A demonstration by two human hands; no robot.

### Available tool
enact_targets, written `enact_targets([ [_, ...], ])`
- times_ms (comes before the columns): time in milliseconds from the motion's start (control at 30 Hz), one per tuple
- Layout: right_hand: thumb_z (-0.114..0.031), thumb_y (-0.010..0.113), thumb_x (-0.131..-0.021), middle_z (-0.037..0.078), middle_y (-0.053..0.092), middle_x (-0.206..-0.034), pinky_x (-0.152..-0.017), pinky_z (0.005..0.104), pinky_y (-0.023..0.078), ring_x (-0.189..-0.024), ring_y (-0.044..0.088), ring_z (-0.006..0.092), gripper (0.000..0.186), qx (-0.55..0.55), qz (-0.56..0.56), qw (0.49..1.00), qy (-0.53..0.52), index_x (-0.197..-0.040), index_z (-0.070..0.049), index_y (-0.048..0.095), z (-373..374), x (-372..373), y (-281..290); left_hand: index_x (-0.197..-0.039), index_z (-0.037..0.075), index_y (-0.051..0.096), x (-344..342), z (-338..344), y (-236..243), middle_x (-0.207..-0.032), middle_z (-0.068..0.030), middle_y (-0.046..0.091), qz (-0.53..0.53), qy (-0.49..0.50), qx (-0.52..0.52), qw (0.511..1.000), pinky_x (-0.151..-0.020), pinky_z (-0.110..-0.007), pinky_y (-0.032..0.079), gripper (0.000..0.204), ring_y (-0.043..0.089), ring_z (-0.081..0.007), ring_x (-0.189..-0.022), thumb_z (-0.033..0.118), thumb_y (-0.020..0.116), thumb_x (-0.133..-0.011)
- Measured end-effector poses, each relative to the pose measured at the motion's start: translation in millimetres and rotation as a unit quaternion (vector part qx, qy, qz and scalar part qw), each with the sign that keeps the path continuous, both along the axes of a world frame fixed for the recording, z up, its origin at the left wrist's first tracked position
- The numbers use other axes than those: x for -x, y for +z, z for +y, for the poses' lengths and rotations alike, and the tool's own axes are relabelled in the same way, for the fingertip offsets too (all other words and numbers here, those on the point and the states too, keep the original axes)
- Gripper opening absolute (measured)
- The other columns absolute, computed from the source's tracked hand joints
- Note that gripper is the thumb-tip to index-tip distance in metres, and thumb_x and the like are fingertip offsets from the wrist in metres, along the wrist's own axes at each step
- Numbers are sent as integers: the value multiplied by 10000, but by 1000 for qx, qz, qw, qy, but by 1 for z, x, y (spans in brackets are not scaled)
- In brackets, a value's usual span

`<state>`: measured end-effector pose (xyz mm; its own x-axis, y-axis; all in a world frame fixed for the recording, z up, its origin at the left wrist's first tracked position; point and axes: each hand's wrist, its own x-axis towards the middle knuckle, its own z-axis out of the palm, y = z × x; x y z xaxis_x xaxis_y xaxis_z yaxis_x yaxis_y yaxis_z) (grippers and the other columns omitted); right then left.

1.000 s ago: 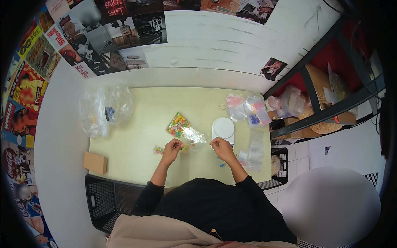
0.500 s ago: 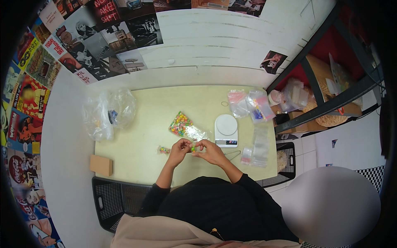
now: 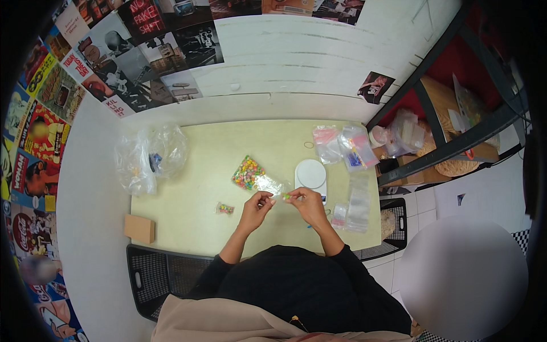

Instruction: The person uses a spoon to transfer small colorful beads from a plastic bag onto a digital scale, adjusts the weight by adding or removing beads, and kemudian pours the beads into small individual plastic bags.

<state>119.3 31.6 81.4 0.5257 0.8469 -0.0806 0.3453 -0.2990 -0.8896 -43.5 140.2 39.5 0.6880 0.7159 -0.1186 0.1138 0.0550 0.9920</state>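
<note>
My right hand pinches a tiny clear bag with green pieces showing in it, just in front of the kitchen scale. A short gap to the left, my left hand is closed in a pinch; whatever its fingertips hold is too small to make out. Beyond both hands lies a larger clear bag of colourful candies, its empty plastic end stretching toward the scale. A small filled candy bag rests on the table left of my left hand.
Clear plastic bags lie at the table's left, behind a brown box. Empty zip bags and packs of bags are at the right, near a rubber band. A dark shelf stands beyond the right edge.
My hands have drawn apart. The right one has moved right with the tiny bag, now overlapping the scale's front; the left has shifted slightly right, uncovering the small filled candy bag.
</note>
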Motion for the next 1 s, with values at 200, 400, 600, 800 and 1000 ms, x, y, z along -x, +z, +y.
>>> enact_targets([
  [200, -116, 658, -809, 111, 648, -851, -683, 413, 485, -797, 640, 317, 80, 91, -183, 977, 66, -832, -39, 665, -18, -9, -39, -1027, 7, 636, 9, 3, -12, -792, 19, 577, 33, 17, -63, 997, -624, -204, 431, 155, 479, -47, -681, 73, 649, -888],
  [400, -117, 632, -823, 137, 670, -873, -721, 409, 492, -837, 647, 324, 95, 131, -131, 980, 69, -837, -28, 662, -20, -20, -43, -1055, 27, 628, 11, 0, -24, -869, -29, 596, 52, -7, -74, 996, -650, -220, 464, 189, 535, -80, -739, 65, 656, -872],
  [600, -101, 648, -839, 133, 678, -851, -734, 316, 482, -772, 632, 203, 128, 135, 67, 985, 82, -917, -2, 673, -14, -33, -40, -1266, 87, 556, -5, -6, 1, -1296, -105, 517, 20, -160, -168, 972, -986, -364, 442, 476, 527, -250, -1173, 128, 722, -823],
  [800, -170, 665, -853, 100, 668, -855, -757, 298, 468, -797, 613, 188, 162, 55, 184, 979, 69, -936, -32, 679, -8, -35, -33, -1237, 49, 566, -19, -5, -18, -1065, -54, 628, -22, -218, 80, 973, -865, -305, 482, 430, 599, -151, -974, 138, 717, -844],
  [1000, -234, 686, -849, 63, 647, -910, -799, 343, 474, -891, 622, 255, 172, 58, -73, 990, 109, -940, -88, 682, -14, -18, 18, -1160, 23, 589, -19, -3, -16, -916, -28, 653, 21, -218, 103, 970, -728, -254, 512, 315, 635, -105, -792, 114, 684, -873],
])
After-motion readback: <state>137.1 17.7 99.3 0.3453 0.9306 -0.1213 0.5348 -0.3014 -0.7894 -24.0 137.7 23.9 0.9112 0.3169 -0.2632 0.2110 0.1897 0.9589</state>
